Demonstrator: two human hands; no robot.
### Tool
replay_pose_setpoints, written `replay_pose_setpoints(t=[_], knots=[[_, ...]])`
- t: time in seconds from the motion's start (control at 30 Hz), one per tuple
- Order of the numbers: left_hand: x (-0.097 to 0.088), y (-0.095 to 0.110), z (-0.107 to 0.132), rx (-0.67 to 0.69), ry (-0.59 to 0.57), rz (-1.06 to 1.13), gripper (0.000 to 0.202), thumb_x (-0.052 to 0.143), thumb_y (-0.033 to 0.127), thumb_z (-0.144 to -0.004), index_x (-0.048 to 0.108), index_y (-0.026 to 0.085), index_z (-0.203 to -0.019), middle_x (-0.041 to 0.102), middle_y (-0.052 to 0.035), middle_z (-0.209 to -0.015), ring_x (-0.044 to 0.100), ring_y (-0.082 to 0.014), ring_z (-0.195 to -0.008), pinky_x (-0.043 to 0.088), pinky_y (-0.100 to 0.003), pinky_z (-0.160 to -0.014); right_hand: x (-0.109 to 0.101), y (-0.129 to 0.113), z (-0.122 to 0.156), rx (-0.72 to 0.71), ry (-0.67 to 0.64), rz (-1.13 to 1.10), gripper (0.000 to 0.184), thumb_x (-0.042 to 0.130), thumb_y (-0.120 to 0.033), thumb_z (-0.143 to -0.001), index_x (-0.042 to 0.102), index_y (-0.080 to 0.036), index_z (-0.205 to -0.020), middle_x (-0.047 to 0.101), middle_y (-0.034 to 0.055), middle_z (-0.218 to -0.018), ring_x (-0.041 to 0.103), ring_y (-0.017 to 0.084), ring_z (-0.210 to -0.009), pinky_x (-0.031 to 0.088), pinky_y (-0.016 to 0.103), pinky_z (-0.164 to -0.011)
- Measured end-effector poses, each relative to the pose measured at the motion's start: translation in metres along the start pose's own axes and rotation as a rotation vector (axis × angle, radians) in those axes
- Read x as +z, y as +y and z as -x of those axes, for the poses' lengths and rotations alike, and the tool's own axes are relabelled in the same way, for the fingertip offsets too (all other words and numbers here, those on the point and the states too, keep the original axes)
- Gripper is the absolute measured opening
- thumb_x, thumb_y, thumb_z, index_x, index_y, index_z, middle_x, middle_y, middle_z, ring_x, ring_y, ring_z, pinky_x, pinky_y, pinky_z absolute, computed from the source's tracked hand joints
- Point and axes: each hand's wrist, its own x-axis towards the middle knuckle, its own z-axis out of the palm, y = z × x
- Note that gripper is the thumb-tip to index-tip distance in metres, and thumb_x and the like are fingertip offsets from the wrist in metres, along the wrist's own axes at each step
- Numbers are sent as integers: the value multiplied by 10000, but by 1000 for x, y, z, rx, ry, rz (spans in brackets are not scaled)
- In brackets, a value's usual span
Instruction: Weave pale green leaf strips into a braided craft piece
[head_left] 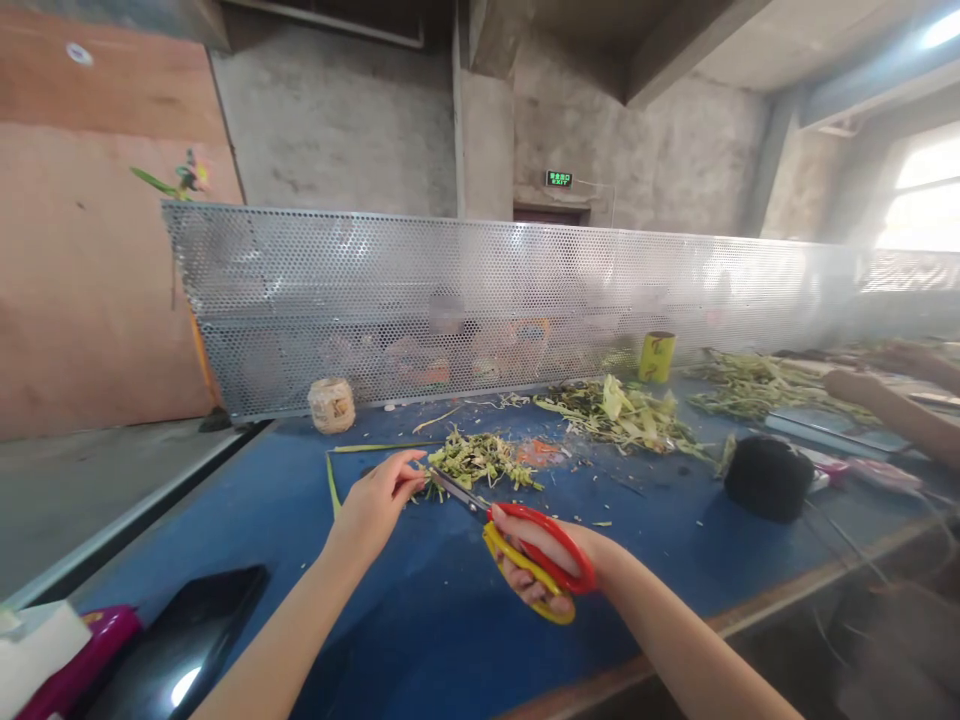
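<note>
Green pile: a small heap of cut, leafy plant bits point(480, 458) lies loose on the blue table point(390, 610).
Scissors: the scissors point(474, 507) have one red handle and one yellow handle; they are on the near side of the green pile, with their blades slanting up to its left edge.
Right hand: the right hand point(534, 535) is wrapped around the scissors' handles, nearer to us than the green pile.
Left hand: the left hand point(375, 500) is just left of the green pile, thumb and fingers pinched together right by the blade tips; I can't tell if a tiny bit is in the pinch.
Long leaves: thin green strips point(333, 486) lie left of the green pile.
Orange bits: little orange crumbs point(538, 453) sit just right of the green pile.
Big heap: a bigger leafy heap point(630, 415) is right of the green pile and farther back.
Jar: a pale, rough jar point(331, 407) stands behind the green pile, off to the left.
Can: a yellow-green can point(657, 357) stands behind the green pile, well to the right.
Black thing: a round black thing point(769, 478) sits well right of the green pile.
Screen: a metal screen full of holes point(480, 270) stands behind the green pile.
Other person: somebody's arm point(900, 410) reaches in, far right of the green pile.
</note>
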Motion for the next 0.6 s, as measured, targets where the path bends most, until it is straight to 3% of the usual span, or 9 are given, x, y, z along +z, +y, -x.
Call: replay_pose_setpoints(t=[0.2, 0.43, 0.6], knots=[[-2, 5, 3, -8, -36, 67, 246, 497, 326, -763, 526, 236, -990, 677, -7, -775, 643, -182, -806, 477, -342, -803, 2, -3, 5, -43, -62, 43, 530, 276, -673, -752, 373, -160, -658, 358, -56, -465, 343, 40, -360, 284, 131, -333], [-1, 3, 5, -23, 48, 107, 399, 514, 426, -742, 507, 219, -1083, 669, -18, -784, 646, -196, -795, 485, -374, -809, 7, -6, 13, -37, -43, 91, 525, 284, -679, -745, 357, -167, -656, 363, -60, -476, 340, 38, -354, 291, 135, -325], [3, 9, 5, -74, 57, 305, 445, 527, 408, -735, 486, 208, -1130, 669, -19, -803, 650, -176, -770, 508, -356, -790, 5, -3, 12, -71, -44, 87, 520, 267, -659, -766, 368, -161, -657, 360, -58, -471, 344, 37, -346, 298, 132, -315]])
